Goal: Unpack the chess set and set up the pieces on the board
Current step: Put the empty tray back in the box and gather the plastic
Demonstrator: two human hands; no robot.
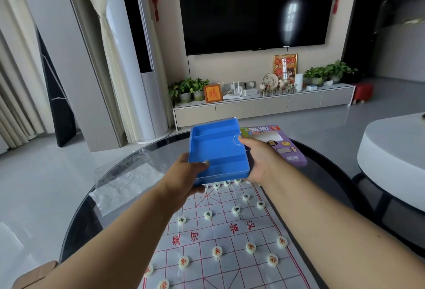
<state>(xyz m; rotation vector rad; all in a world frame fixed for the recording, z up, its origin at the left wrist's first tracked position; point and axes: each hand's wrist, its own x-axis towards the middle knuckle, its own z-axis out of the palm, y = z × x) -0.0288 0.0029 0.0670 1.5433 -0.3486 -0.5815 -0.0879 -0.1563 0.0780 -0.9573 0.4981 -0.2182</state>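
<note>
Blue plastic compartment tray [218,148], rectangular, three troughs showing no pieces, held above the far edge of the board: left hand [184,173] grips its 7 o'clock corner, thumb curled over the rim; right hand [257,157] clamps its 3 o'clock edge, thumb tip pressed at a round notch. Thin white sheet board with red grid lines [220,238], flat on the round dark glass table [78,224], printed across the middle in red with 楚河 and 汉界. Cream round disc pieces [217,252] stand on the grid, the nearer rows marked in red, the farther rows in dark characters; single characters too small to read surely. Purple cardboard box with a clear window [279,145], lying at 1 o'clock of the tray, its lettering upside down and unclear. Crumpled clear plastic wrapper [128,180] at 9 o'clock of the tray. Orange framed plaque bearing 福 [212,93] on the far low cabinet [264,107], beneath a black wall screen [255,6].
</note>
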